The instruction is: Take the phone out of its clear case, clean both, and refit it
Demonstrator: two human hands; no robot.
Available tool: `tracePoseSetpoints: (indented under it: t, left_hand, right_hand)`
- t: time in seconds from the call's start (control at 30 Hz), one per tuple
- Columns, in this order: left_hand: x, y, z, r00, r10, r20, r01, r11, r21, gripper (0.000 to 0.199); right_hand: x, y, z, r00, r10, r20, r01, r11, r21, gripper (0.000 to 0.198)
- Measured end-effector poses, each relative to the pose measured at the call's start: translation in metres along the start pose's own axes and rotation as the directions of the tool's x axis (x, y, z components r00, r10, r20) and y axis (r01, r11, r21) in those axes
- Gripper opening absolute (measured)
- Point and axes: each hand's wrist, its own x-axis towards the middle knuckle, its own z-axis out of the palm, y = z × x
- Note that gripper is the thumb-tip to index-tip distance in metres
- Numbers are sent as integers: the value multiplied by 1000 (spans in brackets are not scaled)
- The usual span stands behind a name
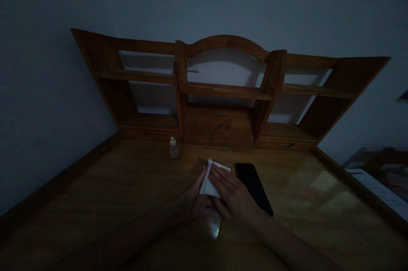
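Observation:
My left hand [197,201] grips a flat, shiny clear phone case [214,227] from its left side, thumb along the edge. A folded white cloth [210,189] lies over the upper part of the case. My right hand [232,194] presses this cloth against the case, with its fingers together and pointing up and left. The hands and cloth hide most of the case. Just right of my right hand, a black smartphone [253,183] lies flat on the desk, its lower part next to my wrist.
A small clear bottle with a white cap [174,150] stands upright on the wooden desk [143,186]. Behind it rises a wooden shelf unit [219,90] against the wall, with a cable [219,126] in its middle bay. A socket [193,65] shows through. The room is dim.

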Motion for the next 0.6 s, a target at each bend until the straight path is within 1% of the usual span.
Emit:
tracePoseSetpoints:
  t: [0.07,0.23,0.3,0.43,0.6]
  left_hand:
    - [0,1,1,1000,-21,3,21,999,-24,76]
    - [-6,5,13,998,-26,-61,26,1000,7,76]
    - [-7,6,14,998,-29,-58,30,1000,6,76]
    - [-5,4,9,999,-26,-24,26,1000,-1,78]
    - [0,0,-2,1000,-14,-3,14,998,-55,78]
  right_hand:
    - [0,0,0,1000,-1,-9,1,1000,5,62]
    - [-1,1,1,1000,3,-22,-3,1000,19,62]
    - [-1,1,2,1000,7,-17,-6,1000,19,62]
    - [-2,1,2,1000,14,-19,-14,1000,13,61]
    - [-1,1,1,1000,5,-22,-5,1000,13,61]
